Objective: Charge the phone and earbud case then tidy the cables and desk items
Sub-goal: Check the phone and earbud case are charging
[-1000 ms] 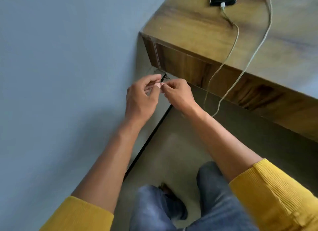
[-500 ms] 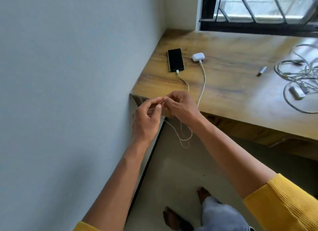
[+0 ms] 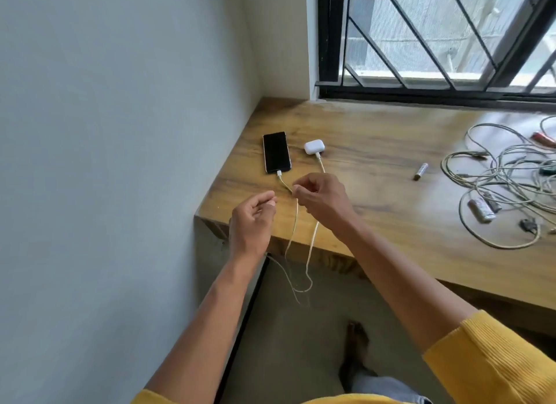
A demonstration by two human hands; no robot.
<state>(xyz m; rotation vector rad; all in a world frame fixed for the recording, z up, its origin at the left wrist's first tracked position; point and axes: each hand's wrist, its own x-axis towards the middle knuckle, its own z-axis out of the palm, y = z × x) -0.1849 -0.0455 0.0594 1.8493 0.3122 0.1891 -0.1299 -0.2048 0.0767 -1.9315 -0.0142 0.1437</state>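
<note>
Left hand (image 3: 252, 220) at desk's (image 3: 376, 193) near corner: fingers loosely curled, nothing visibly held.

Phone (image 3: 276, 152) flat near wall, screen dark, white cable (image 3: 293, 220) plugged into bottom end and draped over desk edge.

Earbud case (image 3: 313, 147) just beside phone, second cable (image 3: 313, 238) plugged in, likewise hanging over edge. Both cables loop below desk toward wall; plug end hidden.

Right hand (image 3: 320, 199) above both cables, fingers curled, thumb and forefinger together; pinch on phone cable possible, cannot tell.

Marker (image 3: 420, 171) well apart toward middle. Cable tangle (image 3: 505, 181) at far right with small adapters among it, untouched.

Judgement: charging step looks complete; tidying not yet begun. Next move calls for shift rightward to tangle, separating strands one by one, coiling each, then gathering marker and small items.
</note>
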